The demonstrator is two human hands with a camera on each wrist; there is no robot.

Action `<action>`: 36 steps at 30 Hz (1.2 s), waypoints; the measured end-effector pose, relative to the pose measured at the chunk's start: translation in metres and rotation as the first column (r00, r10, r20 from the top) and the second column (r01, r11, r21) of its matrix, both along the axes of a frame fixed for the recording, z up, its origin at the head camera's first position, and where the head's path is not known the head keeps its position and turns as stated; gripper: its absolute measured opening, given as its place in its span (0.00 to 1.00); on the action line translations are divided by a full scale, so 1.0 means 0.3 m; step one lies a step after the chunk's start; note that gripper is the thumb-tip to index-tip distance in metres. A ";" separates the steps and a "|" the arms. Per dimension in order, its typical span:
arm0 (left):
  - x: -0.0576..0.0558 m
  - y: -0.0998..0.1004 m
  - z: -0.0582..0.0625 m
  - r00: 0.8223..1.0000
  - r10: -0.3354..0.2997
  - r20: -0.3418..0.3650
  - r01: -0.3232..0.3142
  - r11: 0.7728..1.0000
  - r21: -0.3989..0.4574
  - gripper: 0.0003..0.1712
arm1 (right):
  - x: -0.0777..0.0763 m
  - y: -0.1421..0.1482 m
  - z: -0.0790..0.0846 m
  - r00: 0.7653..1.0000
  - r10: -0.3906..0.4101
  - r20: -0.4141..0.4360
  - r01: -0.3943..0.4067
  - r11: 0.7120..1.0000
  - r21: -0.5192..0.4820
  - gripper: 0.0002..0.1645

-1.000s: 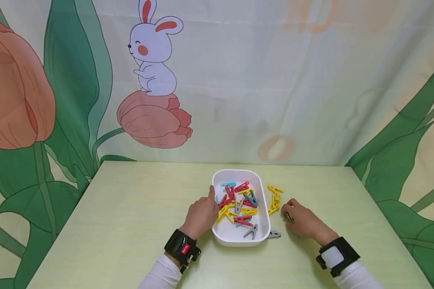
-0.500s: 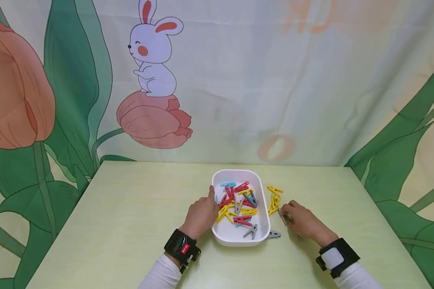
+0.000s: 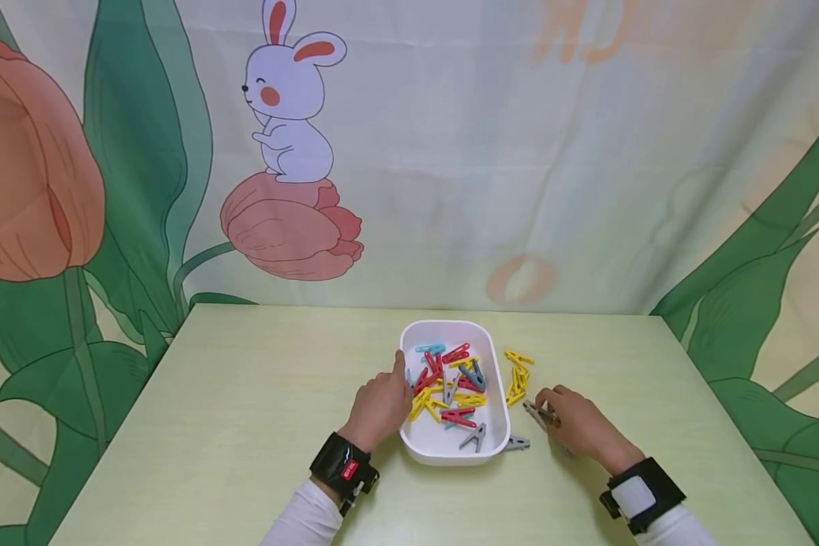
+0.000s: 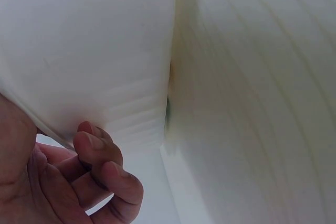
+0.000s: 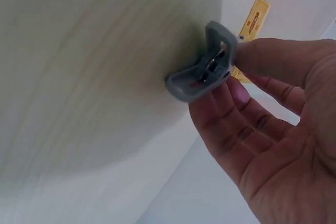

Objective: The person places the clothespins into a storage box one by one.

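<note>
A white plastic tub (image 3: 454,460) holds red, yellow, blue and grey clothespins, several of them heaped together. My left hand (image 3: 381,408) grips the tub's left side. Seen from the left wrist, its fingers (image 4: 90,142) curl against the outer wall (image 4: 105,40). To the right of the tub, my right hand (image 3: 578,423) pinches a grey clothespin (image 5: 202,66) between thumb and fingers, low over the table. That clothespin's two handles point away from the palm in the right wrist view, while its other end is hidden by the fingers.
Yellow clothespins (image 3: 516,385) lie in a loose row on the table (image 3: 259,425), just right of the tub. One grey clothespin (image 3: 518,443) sits against the tub's lower right corner. A printed curtain (image 3: 450,189) hangs behind the table's back edge.
My right hand has shifted slightly right and down, and more of the grey clothespin shows at its fingertips. The left hand and the tub have stayed in place.
</note>
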State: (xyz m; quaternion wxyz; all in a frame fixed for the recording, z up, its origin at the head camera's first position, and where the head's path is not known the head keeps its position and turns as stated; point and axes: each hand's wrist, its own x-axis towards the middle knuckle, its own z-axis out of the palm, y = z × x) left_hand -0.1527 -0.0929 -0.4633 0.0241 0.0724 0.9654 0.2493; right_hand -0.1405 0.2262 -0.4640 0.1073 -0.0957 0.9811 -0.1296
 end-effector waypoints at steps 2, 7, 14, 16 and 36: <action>0.000 -0.001 -0.001 1.000 0.001 0.002 -0.001 1.000 -0.002 0.37 | 0.004 0.002 0.008 1.000 0.005 -0.006 -0.005 1.000 -0.006 0.19; -0.001 -0.001 -0.002 1.000 0.004 -0.001 -0.004 1.000 -0.001 0.36 | -0.003 0.014 0.046 0.999 0.020 -0.043 -0.021 1.000 -0.021 0.21; -0.005 0.000 -0.003 1.000 0.015 0.024 -0.015 1.000 0.005 0.37 | -0.024 0.033 0.120 0.977 0.102 -0.186 -0.110 0.993 -0.036 0.20; -0.005 0.000 -0.003 0.999 0.015 0.032 -0.015 1.000 0.009 0.37 | -0.028 0.034 0.141 0.965 0.120 -0.232 -0.134 0.990 -0.043 0.20; -0.001 0.000 0.006 1.000 0.010 0.030 -0.010 1.000 0.005 0.37 | -0.097 -0.148 0.355 0.924 0.192 -0.330 -0.223 0.973 -0.060 0.21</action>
